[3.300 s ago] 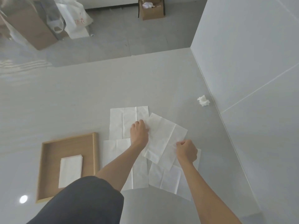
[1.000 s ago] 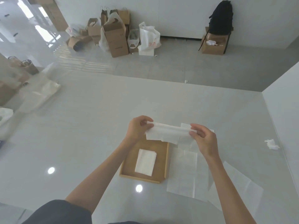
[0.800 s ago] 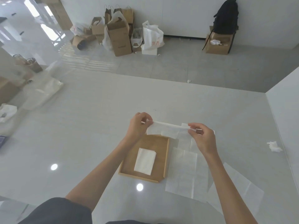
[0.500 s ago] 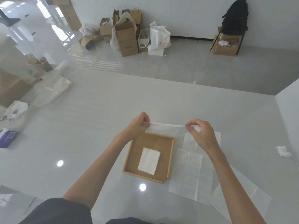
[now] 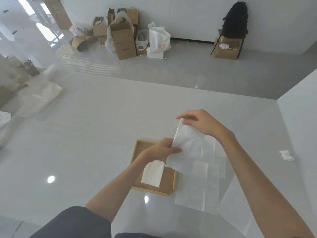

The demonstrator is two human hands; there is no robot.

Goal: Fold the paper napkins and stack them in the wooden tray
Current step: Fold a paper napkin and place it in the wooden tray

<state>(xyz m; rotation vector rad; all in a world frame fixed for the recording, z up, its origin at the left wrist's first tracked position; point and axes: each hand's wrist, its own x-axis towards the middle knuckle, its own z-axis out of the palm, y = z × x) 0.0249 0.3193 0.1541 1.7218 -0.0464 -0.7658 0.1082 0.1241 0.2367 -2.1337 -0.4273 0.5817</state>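
A white paper napkin (image 5: 186, 148) hangs folded lengthwise in the air above the table. My right hand (image 5: 201, 122) pinches its top end, and my left hand (image 5: 163, 149) grips its left edge lower down. Below my left hand sits the wooden tray (image 5: 169, 183), with a folded napkin (image 5: 152, 173) lying inside it. Several unfolded napkins (image 5: 205, 179) lie flat on the table to the right of the tray, partly hidden by the held napkin.
A crumpled tissue (image 5: 286, 155) lies near the white wall (image 5: 301, 127) at the right. The glossy white table (image 5: 85, 134) ends at a far edge; beyond it on the floor stand cardboard boxes (image 5: 122, 40), bags and a black backpack (image 5: 235, 19).
The napkin was stretched sideways between both hands; now it hangs nearly upright. My right hand rose to its top end and my left hand dropped to its lower edge over the tray.
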